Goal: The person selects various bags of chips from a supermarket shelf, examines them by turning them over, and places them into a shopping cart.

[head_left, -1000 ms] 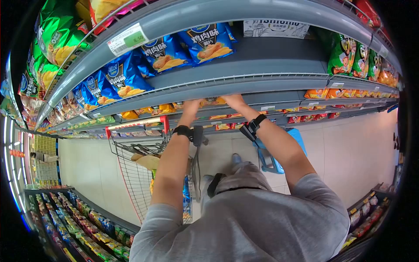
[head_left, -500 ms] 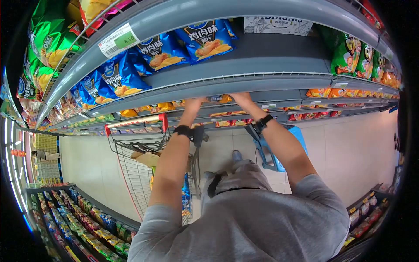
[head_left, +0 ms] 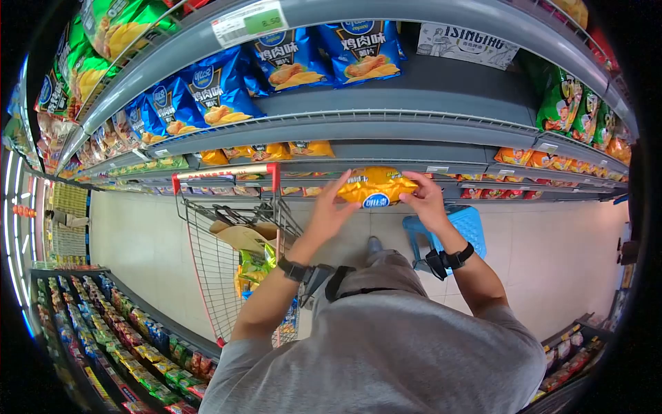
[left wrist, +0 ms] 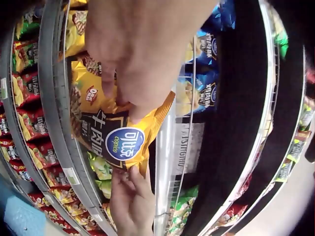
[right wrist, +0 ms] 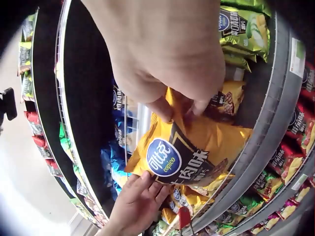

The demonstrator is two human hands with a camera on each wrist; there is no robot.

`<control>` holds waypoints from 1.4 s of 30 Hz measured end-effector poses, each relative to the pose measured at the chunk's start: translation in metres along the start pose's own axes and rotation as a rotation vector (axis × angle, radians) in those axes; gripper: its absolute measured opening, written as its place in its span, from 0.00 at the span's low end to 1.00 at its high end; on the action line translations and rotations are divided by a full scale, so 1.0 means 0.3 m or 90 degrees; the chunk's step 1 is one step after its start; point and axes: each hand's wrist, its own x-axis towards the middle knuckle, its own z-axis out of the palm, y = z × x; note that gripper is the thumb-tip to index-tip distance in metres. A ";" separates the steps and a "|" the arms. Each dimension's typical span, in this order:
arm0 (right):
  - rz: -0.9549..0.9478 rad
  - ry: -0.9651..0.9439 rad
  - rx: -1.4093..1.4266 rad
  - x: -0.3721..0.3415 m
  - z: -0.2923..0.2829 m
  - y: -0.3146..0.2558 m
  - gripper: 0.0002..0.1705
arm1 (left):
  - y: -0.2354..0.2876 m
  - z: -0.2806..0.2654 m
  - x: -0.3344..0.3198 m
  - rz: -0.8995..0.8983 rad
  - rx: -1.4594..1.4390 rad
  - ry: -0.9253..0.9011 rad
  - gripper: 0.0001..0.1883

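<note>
Both hands hold a shiny yellow bag of potato chips [head_left: 378, 188] in front of the shelves, its round blue-and-white logo showing. The left hand [head_left: 332, 210] grips one side of the bag and the right hand [head_left: 427, 205] grips the other. In the left wrist view, the left hand [left wrist: 140, 44] covers part of the bag's printed front, while the right hand [left wrist: 130, 201] pinches the far edge. From the right wrist, the right hand [right wrist: 162, 54] pinches one edge of the bag, and the left hand [right wrist: 138, 201] holds the opposite edge.
Blue chip bags [head_left: 221, 96] stand on the shelf above, beside a white box [head_left: 467, 45]. Further yellow bags [head_left: 265, 151] line the lower shelf. A shopping cart [head_left: 227, 276] with a few bags inside stands at the left. Below the right arm is a blue stool [head_left: 469, 231].
Both hands have drawn back from the lower shelf toward the body, bringing the yellow chip bag out into full view. The head view has shifted slightly.
</note>
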 end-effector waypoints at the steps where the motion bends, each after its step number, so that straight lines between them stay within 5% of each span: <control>1: -0.004 -0.015 0.003 -0.017 0.016 -0.005 0.25 | 0.007 -0.010 -0.038 0.005 -0.006 0.007 0.32; 5: 0.014 -0.077 0.003 -0.082 0.111 -0.030 0.21 | -0.014 -0.084 -0.197 0.003 -0.007 0.029 0.32; 8: -0.003 -0.101 -0.012 -0.108 0.215 -0.018 0.15 | 0.033 -0.159 -0.309 -0.109 0.004 0.050 0.27; 17: -0.103 -0.203 -0.129 -0.195 0.565 -0.052 0.09 | 0.001 -0.383 -0.615 -0.017 -0.038 0.262 0.21; 21: -0.264 -0.258 -0.263 -0.234 0.715 -0.100 0.05 | -0.053 -0.451 -0.733 -0.086 -0.311 0.246 0.27; 30: -0.046 -0.205 -0.136 -0.335 0.961 0.006 0.11 | -0.120 -0.555 -0.938 -0.090 -0.425 0.122 0.51; 37: 0.054 -0.219 -0.136 -0.349 1.026 0.011 0.12 | -0.189 -0.582 -1.006 -0.185 -0.378 0.156 0.41; 42: 0.070 -0.324 -0.177 -0.355 1.034 0.028 0.30 | -0.201 -0.572 -1.001 -0.249 -0.396 0.274 0.29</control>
